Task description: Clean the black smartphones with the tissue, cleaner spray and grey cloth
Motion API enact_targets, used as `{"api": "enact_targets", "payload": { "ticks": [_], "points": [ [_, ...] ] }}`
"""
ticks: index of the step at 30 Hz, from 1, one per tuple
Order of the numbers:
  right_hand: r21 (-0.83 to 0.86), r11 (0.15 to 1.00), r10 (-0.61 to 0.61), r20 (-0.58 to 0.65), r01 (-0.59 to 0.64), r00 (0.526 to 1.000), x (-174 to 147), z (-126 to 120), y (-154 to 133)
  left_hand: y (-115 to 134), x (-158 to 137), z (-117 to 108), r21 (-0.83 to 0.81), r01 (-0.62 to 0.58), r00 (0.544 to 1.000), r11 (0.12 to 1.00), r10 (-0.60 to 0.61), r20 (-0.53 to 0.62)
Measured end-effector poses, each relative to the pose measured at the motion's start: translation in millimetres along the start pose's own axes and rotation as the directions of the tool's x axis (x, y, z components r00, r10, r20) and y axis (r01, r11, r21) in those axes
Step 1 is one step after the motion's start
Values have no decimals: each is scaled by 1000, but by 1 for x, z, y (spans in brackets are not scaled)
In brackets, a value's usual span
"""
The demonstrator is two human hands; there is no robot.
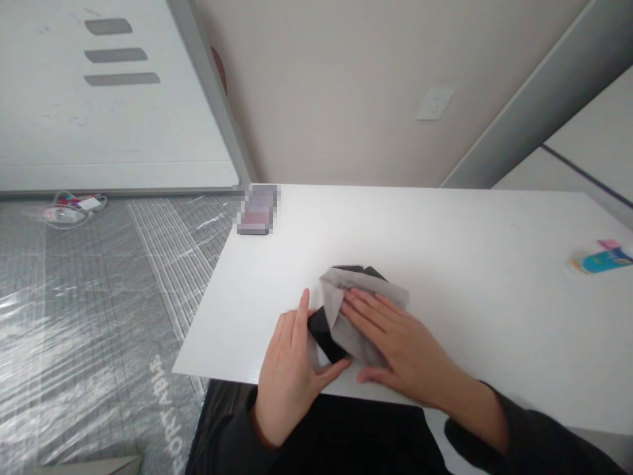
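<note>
While our left hand (289, 369) pinches the black phone's (324, 336) near-left edge on the tabletop (469, 264), our right hand (390, 343) lies spread, pressing the grey cloth (353, 290) across its diagonal length.

Dark long sleeves (534, 442), bare hands

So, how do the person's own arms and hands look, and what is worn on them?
Both hands are bare: the left hand and the right hand show no gloves, and no rings or watch can be seen. Each arm wears a dark, nearly black long sleeve, the left sleeve and the right sleeve, ending at the wrist. No markings show on the fabric.
</note>
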State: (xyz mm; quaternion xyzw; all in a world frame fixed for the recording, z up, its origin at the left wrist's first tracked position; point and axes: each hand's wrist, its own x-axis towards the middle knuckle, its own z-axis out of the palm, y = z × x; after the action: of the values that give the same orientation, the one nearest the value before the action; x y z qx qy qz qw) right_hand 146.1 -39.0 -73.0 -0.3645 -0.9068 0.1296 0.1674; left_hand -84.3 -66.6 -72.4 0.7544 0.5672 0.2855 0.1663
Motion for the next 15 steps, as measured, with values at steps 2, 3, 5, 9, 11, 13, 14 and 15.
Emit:
{"api": "enact_targets", "payload": {
  "ticks": [2,3,5,9,11,13,14,15],
  "points": [
    [-96,990,92,-76,-99,993,-2,-3,15,2,1,0,-4,-3,1000,1000,3,-1],
    [-116,985,116,-100,-127,988,-2,-2,15,2,1,0,-7,-5,1000,1000,5,-4],
    [-89,991,90,-91,-98,992,2,6,0,3,1,1,-8,-6,1000,1000,6,-5],
    [67,998,-17,-6,18,1000,17,19,-37,2,1,1,19,26,1000,999,-26,5],
    [60,998,-7,-1,7,1000,23,18,-35,1,1,0,14,30,1000,999,-30,4],
    [-14,999,37,-26,-37,999,26,13,-23,1,1,0,-18,18,1000,1000,-18,2],
    [-51,997,62,-45,-65,997,28,11,-18,1,2,-1,-36,16,1000,999,-16,-2],
    [-74,994,78,-56,-82,995,28,9,-15,1,2,-1,-51,21,1000,998,-22,-6]
  ]
}}
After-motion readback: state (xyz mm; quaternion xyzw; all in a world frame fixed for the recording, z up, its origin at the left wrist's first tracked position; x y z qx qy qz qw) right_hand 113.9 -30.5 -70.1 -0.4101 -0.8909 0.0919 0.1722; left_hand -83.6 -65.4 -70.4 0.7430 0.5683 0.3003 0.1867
